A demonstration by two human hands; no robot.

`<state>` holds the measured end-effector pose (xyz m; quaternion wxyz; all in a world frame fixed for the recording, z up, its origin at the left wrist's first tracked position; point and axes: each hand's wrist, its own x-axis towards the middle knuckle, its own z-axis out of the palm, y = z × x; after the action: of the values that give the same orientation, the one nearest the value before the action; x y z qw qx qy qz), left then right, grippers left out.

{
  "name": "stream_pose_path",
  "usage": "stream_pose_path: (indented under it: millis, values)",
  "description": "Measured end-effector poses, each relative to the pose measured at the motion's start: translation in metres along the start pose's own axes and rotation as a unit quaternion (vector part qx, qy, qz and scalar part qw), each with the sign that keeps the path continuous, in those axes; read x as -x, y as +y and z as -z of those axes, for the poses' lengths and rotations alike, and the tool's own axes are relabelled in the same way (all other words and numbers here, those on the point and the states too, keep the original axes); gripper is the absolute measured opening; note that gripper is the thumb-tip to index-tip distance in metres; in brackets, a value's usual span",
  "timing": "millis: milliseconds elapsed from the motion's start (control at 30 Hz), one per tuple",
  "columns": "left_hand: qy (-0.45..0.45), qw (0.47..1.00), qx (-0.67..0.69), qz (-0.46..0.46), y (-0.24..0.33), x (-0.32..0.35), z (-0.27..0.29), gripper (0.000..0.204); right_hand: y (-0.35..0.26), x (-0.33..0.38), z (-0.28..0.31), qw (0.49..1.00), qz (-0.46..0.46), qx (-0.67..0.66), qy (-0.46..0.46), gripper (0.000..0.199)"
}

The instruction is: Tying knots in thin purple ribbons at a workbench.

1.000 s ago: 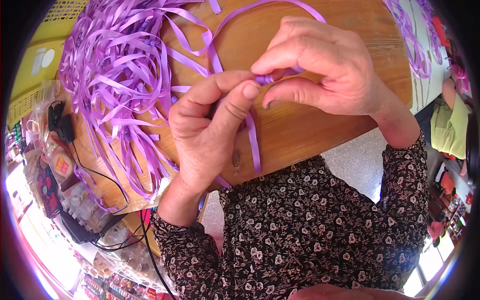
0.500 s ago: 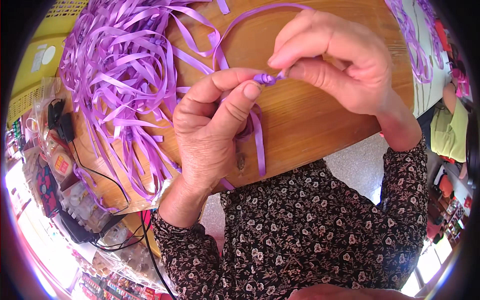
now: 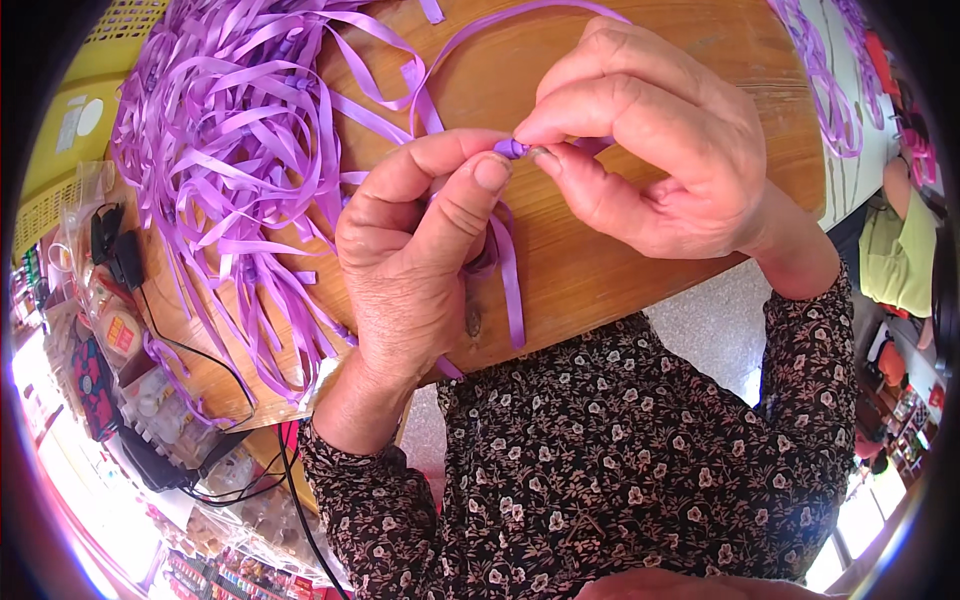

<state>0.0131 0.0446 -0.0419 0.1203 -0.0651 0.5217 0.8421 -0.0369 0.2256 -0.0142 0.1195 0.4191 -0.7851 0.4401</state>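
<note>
A small rolled piece of purple ribbon (image 3: 512, 149) is pinched between the thumb and forefinger of my left hand (image 3: 400, 245), just over the table. The other fingers of that hand curl inward, with a ribbon tail (image 3: 515, 290) hanging below them. My right hand (image 3: 660, 150) has its thumb and forefinger closed at the right end of the same roll, almost touching the left fingertips. What exactly lies between the right fingertips is partly hidden. A long loop of ribbon (image 3: 440, 62) arcs behind, up to the back of the right hand.
A big tangled heap of purple ribbons (image 3: 230, 150) covers the left of the wooden table (image 3: 700, 270). Yellow baskets (image 3: 60, 150), clear plastic bags (image 3: 150, 395) and black cables (image 3: 290, 480) lie farther left. More ribbons (image 3: 845, 130) hang at the right, near a person in yellow-green (image 3: 893, 240).
My right hand has moved left and its fingertips have closed in on the roll, covering its right end. The left hand has shifted slightly left and up in the picture.
</note>
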Motion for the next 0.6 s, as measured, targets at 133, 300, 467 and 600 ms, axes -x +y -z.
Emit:
stream_pose_path:
  millis: [133, 300, 467, 600]
  values:
    - [-0.003, 1.000, 0.011, 0.006, 0.000, 0.000, -0.001, 0.013, -0.004, -0.002, 0.000, 1.000, -0.022, -0.003, 0.019, 0.013]
    - [-0.003, 1.000, 0.011, -0.005, -0.001, 0.000, 0.000, 0.011, -0.008, -0.006, 0.002, 0.998, -0.048, -0.012, 0.041, 0.010]
    - [0.000, 1.000, -0.001, -0.002, 0.000, -0.001, -0.002, 0.010, -0.015, -0.009, 0.008, 0.995, -0.079, -0.013, 0.067, 0.008]
    - [-0.027, 0.997, 0.059, 0.032, 0.001, -0.001, 0.001, 0.010, -0.017, -0.011, 0.013, 0.993, -0.099, -0.027, 0.063, 0.008]
